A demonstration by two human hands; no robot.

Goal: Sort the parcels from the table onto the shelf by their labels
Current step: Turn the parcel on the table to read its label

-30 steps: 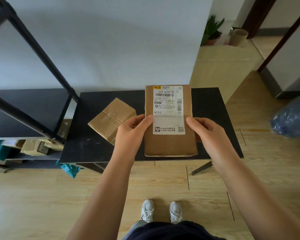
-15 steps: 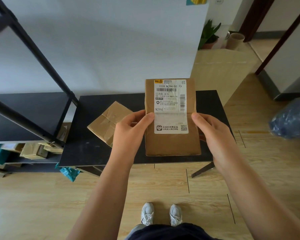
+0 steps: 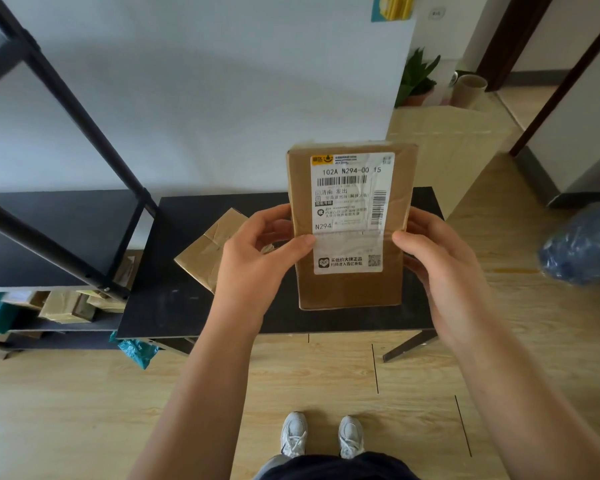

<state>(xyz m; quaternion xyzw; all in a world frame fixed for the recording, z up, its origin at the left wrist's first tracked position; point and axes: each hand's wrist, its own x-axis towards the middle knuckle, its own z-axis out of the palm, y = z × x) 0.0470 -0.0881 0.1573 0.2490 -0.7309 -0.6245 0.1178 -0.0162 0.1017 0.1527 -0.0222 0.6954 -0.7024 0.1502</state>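
Seen from above, a person's left hand [image 3: 257,261] and right hand [image 3: 440,261] grip a flat brown parcel [image 3: 350,285] by its side edges, holding it upright above the black table [image 3: 174,306], its label [image 3: 352,213] facing the camera. One box [image 3: 205,261] remains on the table. The shelf [image 3: 56,244] at left already holds parcels; sorting looks near its end.
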